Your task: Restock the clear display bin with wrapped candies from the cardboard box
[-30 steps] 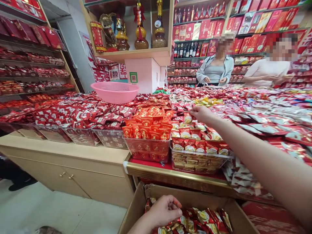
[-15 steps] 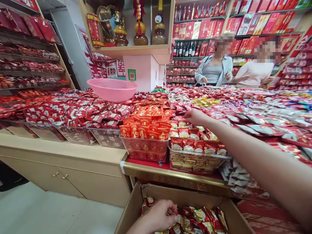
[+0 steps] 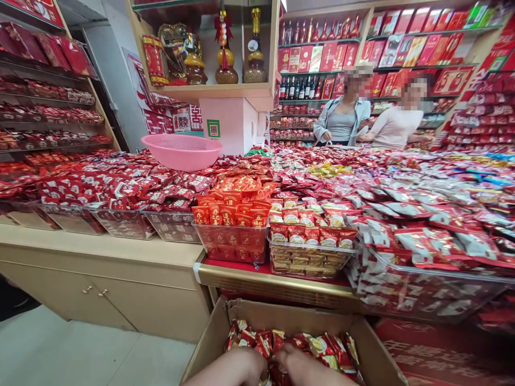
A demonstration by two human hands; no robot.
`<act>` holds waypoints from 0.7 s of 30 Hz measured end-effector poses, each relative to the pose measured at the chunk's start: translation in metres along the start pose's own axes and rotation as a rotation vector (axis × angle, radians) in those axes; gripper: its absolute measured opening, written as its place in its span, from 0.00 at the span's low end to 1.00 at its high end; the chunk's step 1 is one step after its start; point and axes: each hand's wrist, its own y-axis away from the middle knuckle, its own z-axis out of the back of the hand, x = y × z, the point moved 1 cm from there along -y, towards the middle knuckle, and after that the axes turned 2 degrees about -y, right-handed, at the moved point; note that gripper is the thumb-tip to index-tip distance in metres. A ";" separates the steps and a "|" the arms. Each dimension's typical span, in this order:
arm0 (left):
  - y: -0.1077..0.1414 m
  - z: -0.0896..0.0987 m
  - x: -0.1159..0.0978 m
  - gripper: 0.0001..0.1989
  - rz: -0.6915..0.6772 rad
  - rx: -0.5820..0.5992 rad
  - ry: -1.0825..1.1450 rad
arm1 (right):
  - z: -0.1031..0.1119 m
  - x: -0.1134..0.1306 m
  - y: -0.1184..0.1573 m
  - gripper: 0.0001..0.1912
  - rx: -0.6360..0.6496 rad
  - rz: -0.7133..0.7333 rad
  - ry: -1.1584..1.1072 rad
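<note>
Both of my hands are down in an open cardboard box (image 3: 289,313) at the bottom of the view, among small red and gold candy packets (image 3: 322,346). My left hand (image 3: 247,364) enters from the left, its fingers hidden down among the packets. Close beside it is my right hand (image 3: 295,362), slightly blurred, its fingertips also out of sight. Whether either hand grips a packet cannot be seen. Above the box, on the counter, a clear plastic bin (image 3: 309,262) holds upright rows of red and gold packets marked "DURIAN".
Left of that bin stands a clear bin of orange-red packets (image 3: 231,214); to its right is a bin of white and red packets (image 3: 426,252). A pink basket (image 3: 183,153) rests on the heaped sweets. Two people (image 3: 344,120) stand behind the counter. A gold-edged counter rim (image 3: 277,279) overhangs the box.
My right hand has come down from the durian packets in the bin into the cardboard box, beside my left hand. My left hand has sunk deeper among the packets. The view has shifted slightly.
</note>
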 end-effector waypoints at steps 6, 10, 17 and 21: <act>-0.007 -0.009 0.003 0.10 0.098 0.262 -0.283 | -0.050 -0.056 -0.020 0.19 0.135 -0.088 -0.098; 0.003 0.009 -0.006 0.05 0.145 0.078 -0.271 | -0.050 -0.066 -0.029 0.15 0.057 -0.060 -0.126; 0.016 0.042 -0.020 0.13 0.136 -0.329 -0.050 | -0.005 -0.041 -0.029 0.14 -0.224 0.159 -0.159; 0.014 0.044 -0.035 0.23 -0.045 -0.229 0.253 | 0.018 -0.025 -0.021 0.12 -0.343 0.156 -0.257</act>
